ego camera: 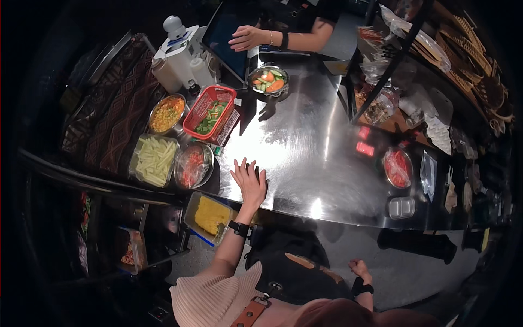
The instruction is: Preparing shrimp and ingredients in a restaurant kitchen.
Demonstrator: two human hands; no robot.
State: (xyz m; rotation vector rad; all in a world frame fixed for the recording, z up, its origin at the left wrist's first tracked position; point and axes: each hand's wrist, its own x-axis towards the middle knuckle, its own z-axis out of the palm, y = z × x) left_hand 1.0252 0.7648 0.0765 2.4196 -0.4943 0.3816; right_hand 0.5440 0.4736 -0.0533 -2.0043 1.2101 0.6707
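Observation:
My left hand (250,184) is spread flat, palm down, at the near edge of the stainless steel counter (302,163). Its fingers are apart and nothing is in them. To its left are a steel bowl of chopped red food under plastic film (192,167) and a clear tub of cut pale green sticks (154,159). Just below the counter edge, a plastic container of yellow crumbly food (211,214) sits beside my left forearm. Down by my side, away from the counter, my right hand (359,268) has its fingers curled, with nothing visible in it.
A red plastic basket of green leaves (212,116), a bowl of diced vegetables (167,113) and squeeze bottles (201,70) stand back left. Behind a bowl of cut vegetables (269,80), another person's hand (247,37) reaches toward a screen (225,43). A metal container (401,207) sits right.

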